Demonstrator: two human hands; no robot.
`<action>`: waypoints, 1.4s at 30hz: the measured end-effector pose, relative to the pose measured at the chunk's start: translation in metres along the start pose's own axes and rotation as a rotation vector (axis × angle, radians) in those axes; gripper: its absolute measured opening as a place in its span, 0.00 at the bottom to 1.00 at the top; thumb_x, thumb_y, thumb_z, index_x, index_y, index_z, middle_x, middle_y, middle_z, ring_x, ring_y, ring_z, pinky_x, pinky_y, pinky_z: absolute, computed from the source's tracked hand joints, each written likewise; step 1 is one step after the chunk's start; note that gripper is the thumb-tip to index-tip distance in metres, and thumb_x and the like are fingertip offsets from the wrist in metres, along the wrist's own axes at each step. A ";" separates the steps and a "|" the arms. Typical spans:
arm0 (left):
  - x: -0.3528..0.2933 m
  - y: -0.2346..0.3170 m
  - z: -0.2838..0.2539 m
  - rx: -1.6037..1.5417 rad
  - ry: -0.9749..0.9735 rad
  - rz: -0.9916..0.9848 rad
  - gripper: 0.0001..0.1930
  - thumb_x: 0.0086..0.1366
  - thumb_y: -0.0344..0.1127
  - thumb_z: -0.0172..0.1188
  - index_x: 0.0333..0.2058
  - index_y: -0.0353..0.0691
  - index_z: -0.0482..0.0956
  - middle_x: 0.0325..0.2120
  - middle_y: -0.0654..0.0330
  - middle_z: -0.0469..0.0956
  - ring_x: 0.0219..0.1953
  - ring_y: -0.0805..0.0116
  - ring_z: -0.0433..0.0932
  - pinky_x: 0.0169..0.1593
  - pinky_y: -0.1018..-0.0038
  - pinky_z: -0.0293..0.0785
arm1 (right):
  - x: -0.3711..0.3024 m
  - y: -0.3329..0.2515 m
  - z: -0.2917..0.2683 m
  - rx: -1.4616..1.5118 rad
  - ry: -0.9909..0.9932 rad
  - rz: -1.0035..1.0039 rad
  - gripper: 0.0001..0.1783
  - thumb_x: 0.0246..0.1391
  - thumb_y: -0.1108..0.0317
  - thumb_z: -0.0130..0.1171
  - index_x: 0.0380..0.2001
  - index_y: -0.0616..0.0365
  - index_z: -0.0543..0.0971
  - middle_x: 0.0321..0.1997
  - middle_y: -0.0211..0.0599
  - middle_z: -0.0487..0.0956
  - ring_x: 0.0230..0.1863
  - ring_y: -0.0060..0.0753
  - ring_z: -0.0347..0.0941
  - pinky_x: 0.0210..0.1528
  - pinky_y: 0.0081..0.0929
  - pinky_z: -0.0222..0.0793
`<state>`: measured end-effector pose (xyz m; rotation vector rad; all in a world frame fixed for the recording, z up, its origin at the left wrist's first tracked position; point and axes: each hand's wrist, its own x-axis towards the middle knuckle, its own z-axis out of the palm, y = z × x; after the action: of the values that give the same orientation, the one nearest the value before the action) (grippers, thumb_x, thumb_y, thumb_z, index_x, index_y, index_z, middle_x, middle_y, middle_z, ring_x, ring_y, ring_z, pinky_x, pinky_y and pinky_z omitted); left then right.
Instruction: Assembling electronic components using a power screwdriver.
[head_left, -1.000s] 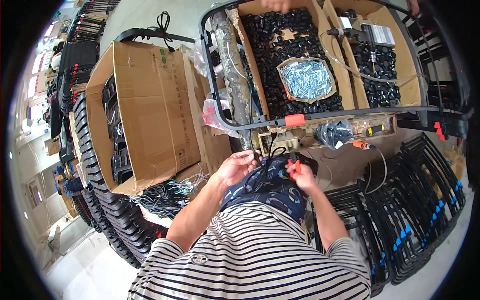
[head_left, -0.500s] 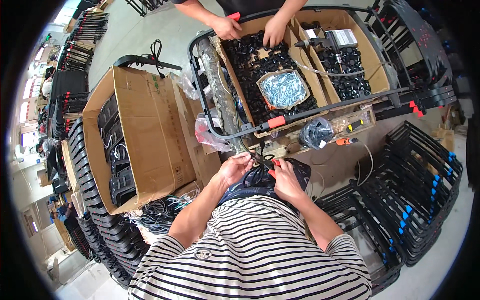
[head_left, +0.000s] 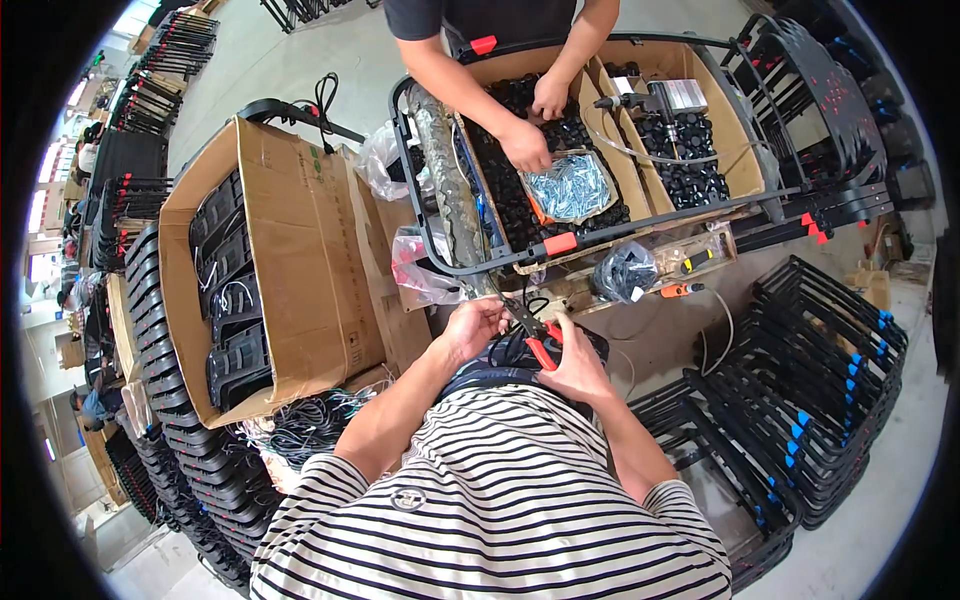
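My right hand (head_left: 580, 367) is wrapped round red-handled pliers (head_left: 541, 353), whose handles stand apart. Their dark jaws point up and left to the fingertips of my left hand (head_left: 474, 328). Those fingers are pinched on a thin cable end, too small to make out well, close beside the jaws. Loops of black cable (head_left: 538, 303) hang behind the pliers, above my lap. Just beyond is the black tubular frame (head_left: 470, 269) with red clips, lying round the open cartons.
Across from me, a co-worker's hands (head_left: 527, 148) reach into a carton of small black parts, by a box of silver screws (head_left: 568, 187). At left stands a tall carton (head_left: 305, 265) of black parts; stacked black frames (head_left: 800, 400) fill the right. A power screwdriver (head_left: 682, 290) lies beyond.
The pliers' handles have spread wider in my right hand. My left hand stays near the jaws. The co-worker's one hand has moved nearer the screw box.
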<state>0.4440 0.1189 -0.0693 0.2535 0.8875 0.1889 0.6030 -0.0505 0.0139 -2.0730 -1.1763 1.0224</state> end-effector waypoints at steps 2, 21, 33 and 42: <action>-0.015 0.019 0.016 0.358 0.026 -0.070 0.12 0.64 0.30 0.55 0.45 0.33 0.78 0.30 0.59 0.78 0.35 0.69 0.77 0.43 0.75 0.75 | 0.002 -0.015 -0.007 -0.054 -0.123 0.228 0.41 0.35 0.63 0.64 0.58 0.58 0.66 0.54 0.54 0.70 0.58 0.55 0.66 0.60 0.43 0.63; 0.007 0.036 -0.007 1.984 -0.055 1.044 0.11 0.50 0.37 0.65 0.30 0.38 0.78 0.31 0.54 0.74 0.41 0.53 0.72 0.45 0.60 0.66 | -0.008 -0.005 0.080 -0.214 0.215 0.329 0.42 0.35 0.63 0.65 0.58 0.55 0.64 0.50 0.53 0.71 0.51 0.60 0.71 0.52 0.51 0.67; 0.004 0.029 -0.007 1.934 -0.074 1.097 0.13 0.49 0.37 0.67 0.30 0.38 0.74 0.30 0.53 0.71 0.39 0.53 0.70 0.43 0.60 0.66 | -0.013 0.004 0.101 -0.293 0.335 0.276 0.44 0.34 0.66 0.66 0.59 0.56 0.62 0.45 0.51 0.70 0.48 0.58 0.71 0.46 0.52 0.69; 0.010 0.026 -0.013 1.902 -0.033 1.235 0.10 0.50 0.34 0.65 0.29 0.38 0.74 0.28 0.53 0.69 0.36 0.52 0.69 0.40 0.60 0.63 | -0.007 -0.037 0.094 -0.382 0.347 0.304 0.44 0.32 0.65 0.68 0.58 0.56 0.64 0.45 0.48 0.71 0.45 0.56 0.73 0.43 0.50 0.71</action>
<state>0.4383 0.1478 -0.0768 2.5686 0.4858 0.4136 0.5069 -0.0312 -0.0094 -2.6597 -0.9499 0.5506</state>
